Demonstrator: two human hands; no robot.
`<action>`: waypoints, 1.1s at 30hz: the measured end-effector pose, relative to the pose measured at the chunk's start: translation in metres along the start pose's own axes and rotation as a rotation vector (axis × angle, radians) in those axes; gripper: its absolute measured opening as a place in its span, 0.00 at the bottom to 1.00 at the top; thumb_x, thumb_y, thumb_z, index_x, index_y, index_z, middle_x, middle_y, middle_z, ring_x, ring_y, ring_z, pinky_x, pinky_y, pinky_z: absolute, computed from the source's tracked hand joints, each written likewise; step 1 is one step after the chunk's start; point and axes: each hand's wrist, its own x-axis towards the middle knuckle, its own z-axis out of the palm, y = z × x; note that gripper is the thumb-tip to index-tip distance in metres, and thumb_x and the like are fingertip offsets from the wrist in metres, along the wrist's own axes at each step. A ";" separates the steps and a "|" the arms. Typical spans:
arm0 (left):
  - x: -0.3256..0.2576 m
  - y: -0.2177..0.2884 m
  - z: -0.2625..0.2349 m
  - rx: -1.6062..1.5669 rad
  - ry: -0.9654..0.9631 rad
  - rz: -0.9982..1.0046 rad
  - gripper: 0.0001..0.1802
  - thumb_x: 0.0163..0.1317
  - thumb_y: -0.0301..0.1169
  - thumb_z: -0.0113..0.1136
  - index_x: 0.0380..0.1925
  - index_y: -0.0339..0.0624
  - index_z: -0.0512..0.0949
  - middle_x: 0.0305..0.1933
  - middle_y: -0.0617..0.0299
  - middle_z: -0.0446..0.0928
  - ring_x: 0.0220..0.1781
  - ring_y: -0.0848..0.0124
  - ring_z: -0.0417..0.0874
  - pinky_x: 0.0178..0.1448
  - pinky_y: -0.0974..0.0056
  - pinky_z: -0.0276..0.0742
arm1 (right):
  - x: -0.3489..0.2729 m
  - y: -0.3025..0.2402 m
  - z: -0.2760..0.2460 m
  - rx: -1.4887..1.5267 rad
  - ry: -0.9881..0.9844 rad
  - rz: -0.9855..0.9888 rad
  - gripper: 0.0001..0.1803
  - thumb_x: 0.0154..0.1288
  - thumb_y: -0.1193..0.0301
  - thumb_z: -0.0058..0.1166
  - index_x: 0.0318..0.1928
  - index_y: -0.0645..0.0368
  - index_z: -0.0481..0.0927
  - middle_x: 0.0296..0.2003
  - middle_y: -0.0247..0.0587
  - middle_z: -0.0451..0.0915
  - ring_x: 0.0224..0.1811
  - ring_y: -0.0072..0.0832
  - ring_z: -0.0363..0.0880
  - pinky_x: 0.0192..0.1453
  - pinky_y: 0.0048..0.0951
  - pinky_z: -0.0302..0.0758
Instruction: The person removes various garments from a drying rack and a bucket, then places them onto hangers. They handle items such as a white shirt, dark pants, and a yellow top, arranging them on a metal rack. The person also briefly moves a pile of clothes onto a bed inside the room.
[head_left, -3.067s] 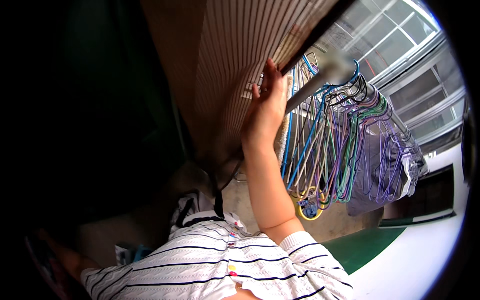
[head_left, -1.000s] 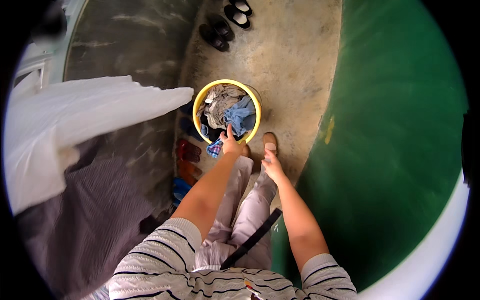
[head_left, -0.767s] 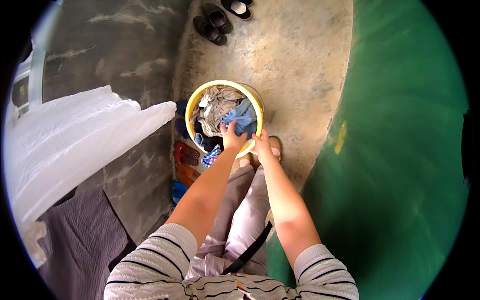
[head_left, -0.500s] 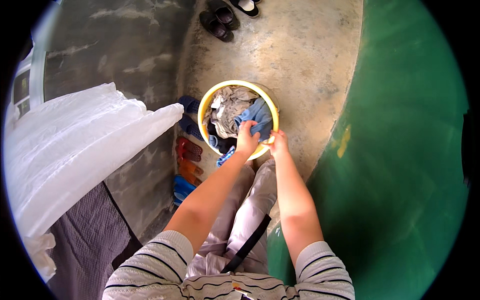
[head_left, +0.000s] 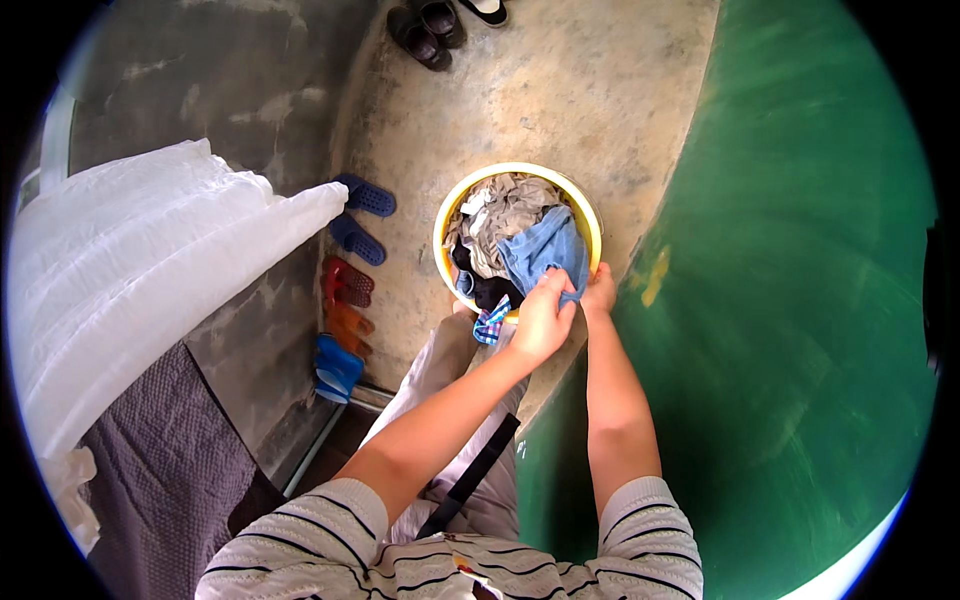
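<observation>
A round yellow-rimmed bucket (head_left: 447, 215) full of clothes is in front of me at the middle. My left hand (head_left: 543, 318) pinches the near edge of a blue denim-like garment (head_left: 545, 243) at the near right side of the bucket. At the right rim, my right hand (head_left: 599, 289) has its fingers closed on the edge, partly hidden. Crumpled beige cloth (head_left: 515, 205) fills the far part of the bucket. Dark cloth (head_left: 492, 289) lies nearer to me, and a blue checked cloth (head_left: 491, 322) hangs over the near rim.
Blue slippers (head_left: 358, 238), red slippers (head_left: 347, 284) and others line the grey wall at left. Dark shoes (head_left: 420, 38) lie at the far end. White fabric (head_left: 160, 270) and a grey quilted cloth (head_left: 165, 470) hang at left. A green surface (head_left: 780, 300) borders the right.
The bucket has shifted right, away from the slippers. My left hand has drawn back toward me with the blue garment's edge, and more of that garment shows. My right hand stays at the rim.
</observation>
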 end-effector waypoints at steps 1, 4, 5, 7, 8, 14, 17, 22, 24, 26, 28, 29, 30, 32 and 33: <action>-0.005 0.024 -0.002 -0.089 -0.052 0.046 0.10 0.50 0.17 0.52 0.34 0.34 0.68 0.35 0.48 0.69 0.41 0.49 0.74 0.48 0.58 0.70 | 0.034 0.079 0.018 0.233 0.041 -0.011 0.12 0.67 0.68 0.58 0.47 0.58 0.75 0.35 0.42 0.83 0.32 0.36 0.82 0.39 0.36 0.78; -0.018 0.081 -0.028 -0.226 -0.034 0.136 0.08 0.49 0.17 0.51 0.31 0.34 0.67 0.32 0.52 0.66 0.38 0.55 0.71 0.46 0.61 0.69 | 0.032 0.079 0.031 0.532 0.017 0.002 0.14 0.69 0.64 0.53 0.49 0.59 0.75 0.38 0.43 0.83 0.36 0.34 0.82 0.43 0.33 0.77; -0.022 0.100 -0.036 -0.217 -0.047 0.101 0.07 0.48 0.17 0.51 0.29 0.34 0.67 0.32 0.52 0.66 0.37 0.55 0.71 0.44 0.61 0.68 | 0.024 0.057 0.025 0.566 0.002 -0.067 0.16 0.70 0.62 0.53 0.50 0.60 0.75 0.40 0.43 0.82 0.37 0.33 0.81 0.45 0.32 0.76; -0.031 0.132 -0.056 -0.200 -0.017 0.127 0.08 0.47 0.17 0.52 0.29 0.35 0.68 0.31 0.53 0.65 0.36 0.56 0.71 0.43 0.61 0.68 | -0.012 -0.011 -0.003 0.602 -0.048 -0.242 0.19 0.70 0.59 0.51 0.52 0.62 0.76 0.43 0.42 0.81 0.39 0.30 0.79 0.47 0.29 0.75; -0.035 0.147 -0.065 -0.197 -0.016 0.144 0.09 0.47 0.17 0.52 0.30 0.36 0.68 0.32 0.53 0.65 0.35 0.55 0.72 0.41 0.61 0.68 | -0.030 -0.033 -0.019 0.615 -0.055 -0.317 0.21 0.70 0.58 0.50 0.53 0.62 0.76 0.44 0.41 0.81 0.40 0.28 0.79 0.48 0.27 0.75; -0.065 0.191 -0.052 -0.017 -0.206 0.193 0.17 0.46 0.18 0.60 0.37 0.41 0.69 0.40 0.51 0.68 0.44 0.49 0.75 0.45 0.52 0.73 | -0.113 -0.062 -0.047 0.632 -0.118 -0.339 0.21 0.69 0.63 0.51 0.56 0.62 0.75 0.52 0.43 0.74 0.46 0.30 0.77 0.54 0.30 0.74; -0.096 0.142 -0.048 0.168 -0.302 0.137 0.18 0.47 0.22 0.63 0.38 0.45 0.71 0.43 0.53 0.70 0.48 0.50 0.76 0.48 0.51 0.75 | -0.141 -0.035 -0.030 0.708 -0.104 -0.164 0.20 0.67 0.67 0.52 0.57 0.62 0.74 0.56 0.44 0.71 0.49 0.33 0.76 0.56 0.33 0.73; -0.078 0.095 -0.097 0.618 -0.865 -0.292 0.16 0.53 0.50 0.67 0.35 0.55 0.84 0.46 0.54 0.81 0.50 0.53 0.80 0.52 0.53 0.77 | -0.122 0.044 0.003 0.940 0.032 0.197 0.22 0.66 0.74 0.54 0.60 0.61 0.72 0.62 0.46 0.65 0.54 0.36 0.74 0.61 0.38 0.72; -0.062 0.037 -0.095 0.639 -0.655 -0.397 0.18 0.52 0.54 0.67 0.34 0.56 0.85 0.45 0.51 0.82 0.49 0.52 0.81 0.52 0.53 0.78 | -0.120 0.048 -0.004 0.981 0.102 0.262 0.23 0.65 0.76 0.55 0.61 0.61 0.72 0.64 0.46 0.62 0.56 0.38 0.74 0.62 0.40 0.72; -0.029 -0.012 -0.095 0.519 -0.553 -0.531 0.17 0.53 0.51 0.67 0.37 0.55 0.84 0.49 0.51 0.80 0.49 0.52 0.81 0.52 0.53 0.78 | -0.138 -0.010 -0.028 0.934 0.121 0.260 0.24 0.66 0.74 0.54 0.62 0.57 0.72 0.66 0.47 0.58 0.59 0.43 0.71 0.63 0.43 0.70; -0.001 -0.033 -0.088 0.611 -0.331 -0.417 0.16 0.56 0.45 0.65 0.41 0.53 0.83 0.56 0.48 0.75 0.52 0.51 0.79 0.54 0.52 0.77 | -0.146 -0.053 -0.044 0.666 0.193 0.033 0.25 0.66 0.72 0.54 0.64 0.52 0.72 0.67 0.47 0.56 0.62 0.46 0.67 0.65 0.45 0.68; 0.015 -0.049 -0.083 0.716 -0.316 -0.289 0.16 0.58 0.42 0.64 0.45 0.52 0.81 0.58 0.47 0.72 0.55 0.50 0.78 0.55 0.51 0.76 | -0.142 -0.061 -0.041 0.418 0.240 -0.186 0.25 0.66 0.72 0.54 0.64 0.50 0.72 0.68 0.47 0.56 0.63 0.47 0.65 0.66 0.45 0.66; 0.031 -0.066 -0.077 0.816 -0.301 -0.159 0.18 0.59 0.39 0.62 0.49 0.51 0.79 0.61 0.46 0.70 0.57 0.48 0.76 0.57 0.51 0.75 | -0.137 -0.068 -0.038 0.163 0.279 -0.396 0.26 0.66 0.71 0.54 0.65 0.47 0.72 0.68 0.48 0.57 0.65 0.48 0.63 0.67 0.45 0.65; 0.066 -0.109 -0.057 0.695 -0.197 -0.056 0.22 0.60 0.36 0.62 0.55 0.50 0.75 0.63 0.46 0.68 0.60 0.47 0.73 0.60 0.50 0.73 | -0.125 -0.082 -0.029 0.005 0.139 -0.552 0.29 0.63 0.71 0.57 0.65 0.44 0.72 0.70 0.50 0.56 0.66 0.53 0.59 0.71 0.47 0.60; 0.078 -0.130 -0.044 0.699 -0.095 0.004 0.24 0.59 0.37 0.63 0.57 0.50 0.74 0.62 0.47 0.69 0.60 0.48 0.73 0.60 0.50 0.73 | -0.116 -0.082 -0.019 -0.016 0.096 -0.627 0.30 0.60 0.71 0.59 0.65 0.44 0.73 0.72 0.52 0.55 0.67 0.56 0.58 0.71 0.49 0.59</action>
